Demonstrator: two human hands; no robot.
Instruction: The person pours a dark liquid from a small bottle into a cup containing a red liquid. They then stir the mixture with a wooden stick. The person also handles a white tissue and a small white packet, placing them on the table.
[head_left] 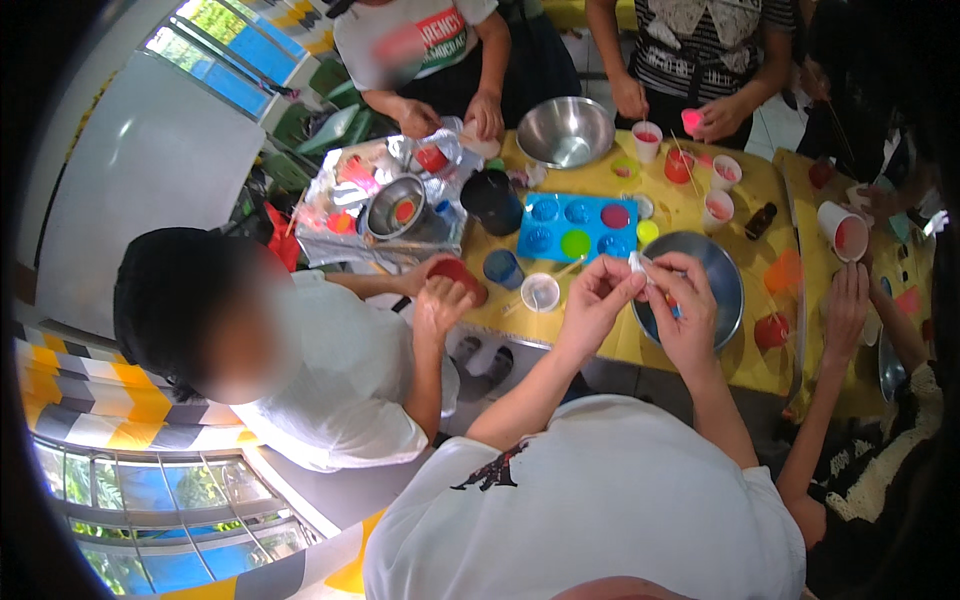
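Both my hands meet over the near edge of the table, in front of a steel bowl (728, 275). Between the fingertips of my left hand (603, 305) and my right hand (686, 308) is a small white piece (638, 264), pinched from both sides; its kind is too small to make out. Something small and orange-red shows by my right fingers; whether it is held or lies behind them, I cannot tell. Just left of my hands stands a white cup (540, 292). Beyond them lies a blue silicone mold (540, 240) with red and green fills in some cavities.
Cups of red mix (718, 207) stand on the yellow-covered table (600, 175). A larger steel bowl (566, 130) is at the far side, a black container (491, 200) left of the mold. At left, a co-worker (340, 360) handles a red cup (458, 280). Other people work across and at right.
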